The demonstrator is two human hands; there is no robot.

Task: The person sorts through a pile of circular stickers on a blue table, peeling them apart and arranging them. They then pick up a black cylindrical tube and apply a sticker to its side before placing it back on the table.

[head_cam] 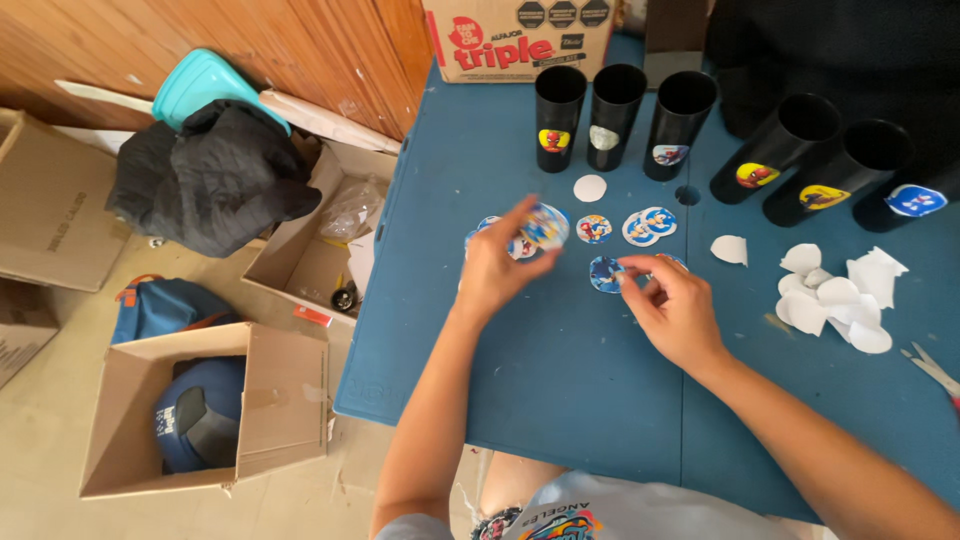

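Note:
My left hand (497,268) is raised over the blue table (560,370) and pinches a round cartoon sticker (546,226) between thumb and fingers. My right hand (672,305) rests on the table with its fingertips on a dark blue round sticker (604,274). More round stickers (594,229) lie just beyond both hands, two of them (648,225) overlapping. A plain white disc (590,188) lies nearer the cups.
Several tall black cups (558,115) with round stickers stand along the far side; those at the right (775,150) lean. A pile of white backing scraps (835,295) lies right, scissors (932,370) at the edge. A printed carton (520,40) stands behind. Open cardboard boxes (200,410) sit on the floor left.

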